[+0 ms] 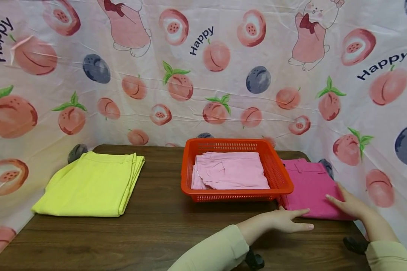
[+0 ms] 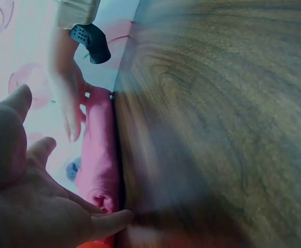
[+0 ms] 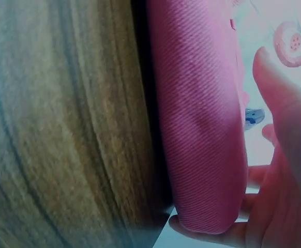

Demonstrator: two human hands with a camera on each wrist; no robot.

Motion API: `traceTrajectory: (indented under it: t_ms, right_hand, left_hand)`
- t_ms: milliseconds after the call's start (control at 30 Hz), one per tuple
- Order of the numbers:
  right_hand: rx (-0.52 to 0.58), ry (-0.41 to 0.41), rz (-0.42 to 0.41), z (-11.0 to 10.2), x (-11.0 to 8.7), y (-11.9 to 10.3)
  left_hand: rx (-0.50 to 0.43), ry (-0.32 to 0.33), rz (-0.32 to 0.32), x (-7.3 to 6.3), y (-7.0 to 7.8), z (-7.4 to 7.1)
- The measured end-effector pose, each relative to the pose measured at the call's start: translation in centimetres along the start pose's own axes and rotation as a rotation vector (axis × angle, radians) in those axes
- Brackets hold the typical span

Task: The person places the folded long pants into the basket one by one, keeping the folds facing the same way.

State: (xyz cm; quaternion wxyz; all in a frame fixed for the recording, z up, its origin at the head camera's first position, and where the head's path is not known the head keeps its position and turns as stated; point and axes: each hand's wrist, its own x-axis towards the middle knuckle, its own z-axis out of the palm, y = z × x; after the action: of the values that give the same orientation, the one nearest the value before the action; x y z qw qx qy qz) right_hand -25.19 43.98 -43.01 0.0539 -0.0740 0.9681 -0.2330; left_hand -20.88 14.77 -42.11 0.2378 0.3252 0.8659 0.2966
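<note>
Folded hot-pink trousers (image 1: 312, 195) lie at the table's right side, partly behind the basket. Near their front left corner is my left hand (image 1: 289, 221), its fingers extended and spread. The left wrist view shows this hand (image 2: 42, 206) by the end of the pink fold, thumb apart. At the right edge of the trousers is my right hand (image 1: 354, 206), thumb over the top side. In the right wrist view, its fingers (image 3: 233, 232) touch the end of the thick fold and one fingertip reaches beneath it; the thumb is raised off the cloth.
An orange-red plastic basket (image 1: 230, 192) holds folded light-pink trousers (image 1: 235, 171), just left of the hot-pink ones. Folded yellow trousers (image 1: 91, 184) lie at the left of the dark wooden table (image 1: 122, 241). A fruit-patterned curtain (image 1: 196, 94) encloses the back and sides.
</note>
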Motion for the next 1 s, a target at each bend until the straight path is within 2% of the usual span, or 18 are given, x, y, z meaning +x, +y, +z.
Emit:
traceTrajectory:
  t_ms: [167,300,500,700,867,1000]
  right_hand:
    - [0.071,-0.03,0.072,-0.3,-0.1,0.3]
    - [0.113,-0.05,0.114,-0.5,-0.2,0.5]
    - [0.078,-0.035,0.131,-0.5,-0.7,0.9]
    - [0.055,-0.001,0.121,-0.3,-0.9,0.8]
    - [0.068,-0.003,0.123,-0.1,-1.0,0.6]
    - [0.069,0.013,0.115,-0.1,-0.8,0.6]
  left_hand:
    - [-0.055,0.063,-0.034,0.7,0.0,0.1]
    - [-0.166,0.132,-0.071,1.2,0.0,0.1]
    - [-0.351,0.254,-0.15,1.9,0.3,0.7]
    - [-0.484,0.385,-0.229,2.4,0.1,1.2]
    - [-0.548,0.44,-0.248,2.7,-0.2,1.6]
    - [-0.528,0.47,-0.247,3.0,-0.3,1.9]
